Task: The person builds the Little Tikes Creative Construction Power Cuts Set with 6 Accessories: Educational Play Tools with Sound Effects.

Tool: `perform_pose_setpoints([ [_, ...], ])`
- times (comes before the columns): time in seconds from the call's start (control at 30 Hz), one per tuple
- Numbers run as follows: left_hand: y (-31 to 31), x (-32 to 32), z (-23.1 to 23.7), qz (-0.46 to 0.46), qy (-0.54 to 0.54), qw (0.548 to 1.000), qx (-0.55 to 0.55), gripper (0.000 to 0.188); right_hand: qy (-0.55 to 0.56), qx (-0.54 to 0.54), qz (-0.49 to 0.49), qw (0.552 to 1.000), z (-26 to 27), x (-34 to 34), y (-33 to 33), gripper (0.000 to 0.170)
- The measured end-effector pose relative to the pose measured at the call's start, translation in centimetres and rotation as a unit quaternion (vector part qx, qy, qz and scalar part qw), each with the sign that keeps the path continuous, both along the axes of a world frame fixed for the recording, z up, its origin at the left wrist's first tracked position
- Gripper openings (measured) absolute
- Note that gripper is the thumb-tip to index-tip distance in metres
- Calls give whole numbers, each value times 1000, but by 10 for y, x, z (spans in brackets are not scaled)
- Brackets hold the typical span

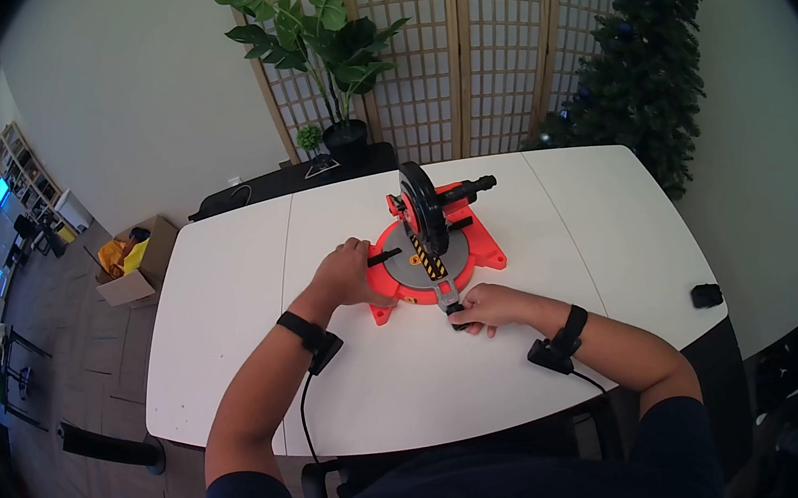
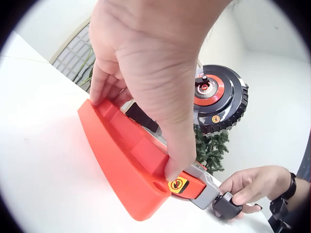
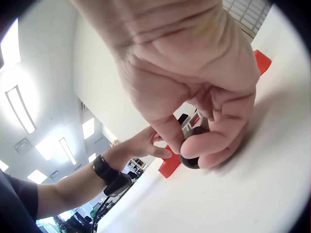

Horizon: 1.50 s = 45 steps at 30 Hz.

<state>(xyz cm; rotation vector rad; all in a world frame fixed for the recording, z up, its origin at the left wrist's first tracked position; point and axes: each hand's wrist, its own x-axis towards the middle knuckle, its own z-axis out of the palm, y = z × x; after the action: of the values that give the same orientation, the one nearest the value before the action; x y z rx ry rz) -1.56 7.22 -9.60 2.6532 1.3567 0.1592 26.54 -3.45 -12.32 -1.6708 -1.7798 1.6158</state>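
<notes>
A toy miter saw stands on the white table, with an orange-red base (image 1: pixel 487 242) and a grey round turntable (image 1: pixel 456 254). Its black toothed blade and guard (image 1: pixel 425 212) rise upright over a yellow-and-black striped strip (image 1: pixel 430 263). My left hand (image 1: pixel 343 275) grips the left side of the base, thumb near the front and fingers toward the back, as the left wrist view shows. At the front, my right hand (image 1: pixel 494 305) pinches the black knob (image 2: pixel 227 206) at the end of the grey arm (image 2: pixel 208 193) between thumb and fingers.
A small black object (image 1: pixel 707 296) lies at the right end of the white table (image 1: pixel 227 298). Behind stand a potted plant (image 1: pixel 345 139), a folding screen (image 1: pixel 414 80) and a Christmas tree (image 1: pixel 640 74). An open cardboard box (image 1: pixel 158 252) is on the floor at left.
</notes>
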Motion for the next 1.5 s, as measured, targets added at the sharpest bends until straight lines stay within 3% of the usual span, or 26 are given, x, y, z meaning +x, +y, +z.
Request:
perform_pose_setpoints([
  [0.07,1,0,-3,-3,-12,1000,14,104,-1,-7,-2,1000,2,0,0,46],
  [0.13,1,1,-1,0,-11,1000,19,104,-77,-10,15,997,14,-6,-3,46],
  [0.27,0,2,10,15,12,999,-41,115,-43,37,34,998,16,-6,-6,44],
  [0.33,2,1,7,14,7,999,-33,115,42,19,-30,998,4,-3,-4,40],
  [0.47,2,1,10,18,5,999,-43,116,149,-55,-67,985,-5,7,-2,40],
  [0.53,2,2,12,22,12,999,-44,115,259,-142,-102,950,-4,10,-4,41],
  [0.63,1,2,14,18,14,999,-44,115,283,-163,-91,941,-4,12,-4,40],
  [0.87,6,0,2,6,-10,1000,-9,108,207,-122,-118,964,-6,3,-6,34],
  [1.03,7,0,0,7,-17,1000,-6,106,325,-175,-128,921,-5,7,-7,37],
  [1.23,2,3,12,22,5,999,-46,114,256,-156,-156,941,2,1,-12,33],
  [1.43,3,3,10,21,6,999,-37,113,341,-203,-136,908,-4,9,-9,36],
  [1.5,3,3,10,20,8,999,-36,113,317,-189,-143,918,-2,5,-12,36],
])
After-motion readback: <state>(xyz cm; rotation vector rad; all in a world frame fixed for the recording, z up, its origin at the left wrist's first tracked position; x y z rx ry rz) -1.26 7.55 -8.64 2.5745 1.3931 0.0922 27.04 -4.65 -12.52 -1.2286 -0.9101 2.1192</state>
